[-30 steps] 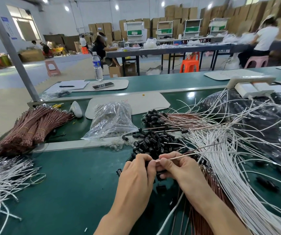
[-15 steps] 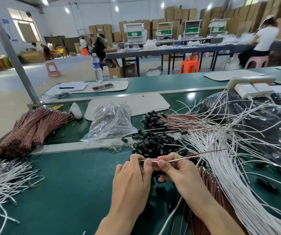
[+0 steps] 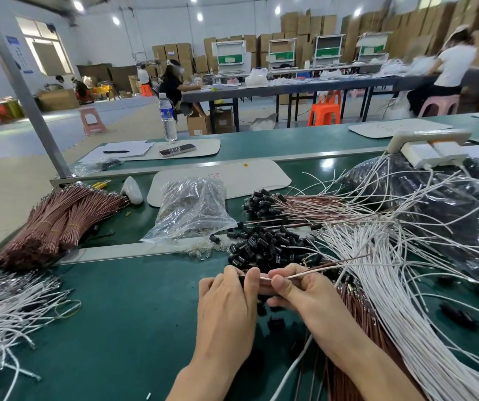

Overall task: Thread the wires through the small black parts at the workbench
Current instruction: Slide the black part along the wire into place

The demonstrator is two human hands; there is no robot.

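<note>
- The left hand [image 3: 226,308] is near the front middle of the green tabletop [image 3: 116,314]. Its fingers are curled and its fingertips pinch a small black part [image 3: 241,278], which barely shows between them.
- The right hand [image 3: 299,287] is just beside the left, with their fingertips almost touching. Its thumb and forefinger pinch a thin wire [image 3: 319,269].
- The near end of the wire points at the black part in the left hand. The rest runs up and to the right, over the white wires. Whether the tip has entered the part cannot be told.
- A loose pile of black parts [image 3: 264,247] lies on the tabletop just beyond the hands.
- A thick sheaf of white wires [image 3: 382,285] fans across the tabletop to the right of the hands, with brown wires [image 3: 356,308] beneath it next to the right forearm.
- Beyond the pile lies a bunch of brown wires with black parts on their ends [image 3: 261,202].
- A clear plastic bag [image 3: 192,209] sits to the left of that bunch.
- At the far left, tied bundles of brown wires [image 3: 56,218] lie above a heap of white wires [image 3: 7,308].
- A large dark plastic bag [image 3: 434,198] sits at the right, with a white power strip [image 3: 429,146] behind it.
</note>
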